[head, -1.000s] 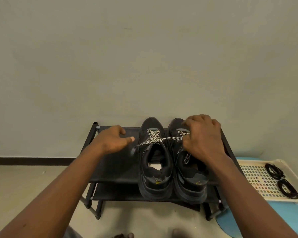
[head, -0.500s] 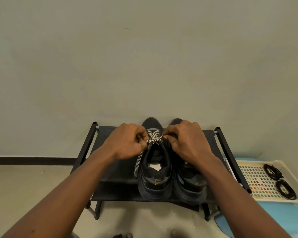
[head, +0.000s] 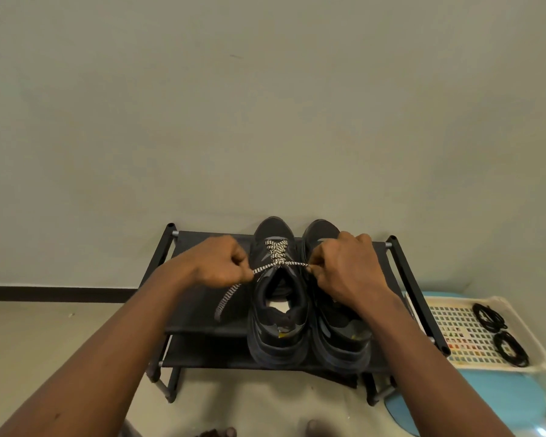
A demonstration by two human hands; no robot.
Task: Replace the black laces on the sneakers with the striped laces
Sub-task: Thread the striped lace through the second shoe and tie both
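Pinches striped lace [head: 276, 252] ends with left hand [head: 221, 263] and right hand [head: 347, 272], black laces [head: 489, 315] discarded lower right; seemingly only knotting left.

The two sneakers [head: 278, 310] are dark grey-black. The lace [head: 276, 253] has black and white stripes. The rack [head: 202, 310] is black, the tray [head: 460, 329] cream, the coiled laces [head: 498, 332] black.

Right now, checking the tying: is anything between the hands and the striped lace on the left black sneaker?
Nothing visible. The left hand and right hand each pinch the black-and-white striped lace directly, across the left black sneaker's opening.
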